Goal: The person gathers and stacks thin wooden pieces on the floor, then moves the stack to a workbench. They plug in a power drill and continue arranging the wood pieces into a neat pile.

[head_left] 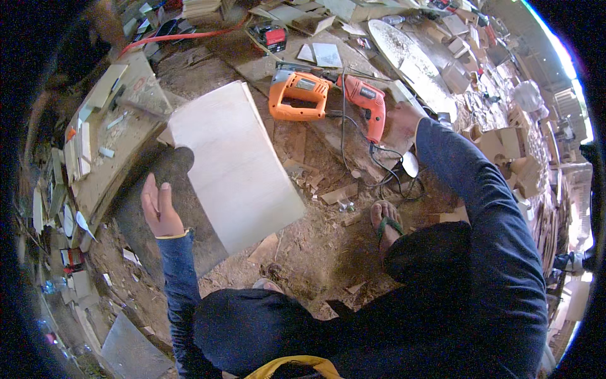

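My left hand [161,210] is open, palm turned inward, its fingers raised. It hovers over a dark board [205,243], beside a large pale wooden panel [240,170], apart from the panel's edge. Out to the right, my right hand [404,120] reaches just past the handle of a red-orange power drill [368,101]. A pale strip [409,96] lies by its fingers, which are too blurred to show whether they grip it. Left of the drill lies an orange jigsaw [298,96] with a loop handle. Black cords [379,165] trail from the tools toward my foot.
A low wooden bench [126,136] with offcuts stands at the left. A red-and-black battery-like box [270,38] and a red hose [183,36] lie at the back. Wood scraps [339,194] and sawdust cover the ground. A person [79,44] is at the far left.
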Tool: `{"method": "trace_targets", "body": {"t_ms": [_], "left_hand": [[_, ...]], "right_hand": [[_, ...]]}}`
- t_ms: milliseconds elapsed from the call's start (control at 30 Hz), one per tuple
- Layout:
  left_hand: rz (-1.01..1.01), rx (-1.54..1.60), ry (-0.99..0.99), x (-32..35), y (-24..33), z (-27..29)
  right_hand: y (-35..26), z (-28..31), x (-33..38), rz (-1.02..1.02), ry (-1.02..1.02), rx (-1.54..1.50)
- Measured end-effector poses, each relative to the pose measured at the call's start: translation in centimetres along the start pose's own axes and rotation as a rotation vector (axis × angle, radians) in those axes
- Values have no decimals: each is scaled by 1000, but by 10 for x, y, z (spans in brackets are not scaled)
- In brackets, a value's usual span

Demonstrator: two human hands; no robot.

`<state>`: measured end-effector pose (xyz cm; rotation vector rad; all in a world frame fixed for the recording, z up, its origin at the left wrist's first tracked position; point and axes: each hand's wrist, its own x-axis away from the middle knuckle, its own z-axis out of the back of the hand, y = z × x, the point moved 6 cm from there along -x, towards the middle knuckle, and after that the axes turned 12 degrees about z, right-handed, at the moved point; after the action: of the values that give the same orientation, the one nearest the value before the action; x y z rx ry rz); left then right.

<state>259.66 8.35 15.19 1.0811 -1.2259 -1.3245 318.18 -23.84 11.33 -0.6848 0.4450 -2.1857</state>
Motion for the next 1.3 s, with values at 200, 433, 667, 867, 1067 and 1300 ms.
{"method": "trace_targets", "body": {"t_ms": [200,433,667,867,1067,1300], "left_hand": [[-435,-543,-579,12,94,-151],[-273,-1386,-782,-40,33,-333],[93,-1241,-343,-33,-29,-397],[314,-1006,-278,-56,-86,-371],[534,-769,-384,-71,-115,-360],[376,-554,-401,-42,-101,-361]], "right_hand": [[-4,-16,-45,242,47,-133],[24,-43,-50,-99,250,-523],[65,-70,-70,75,77,-1017],[78,-87,-30,-57,145,-1647],[71,-64,56,-57,21,-2009],[95,-22,106,-163,393,-1868]]}}
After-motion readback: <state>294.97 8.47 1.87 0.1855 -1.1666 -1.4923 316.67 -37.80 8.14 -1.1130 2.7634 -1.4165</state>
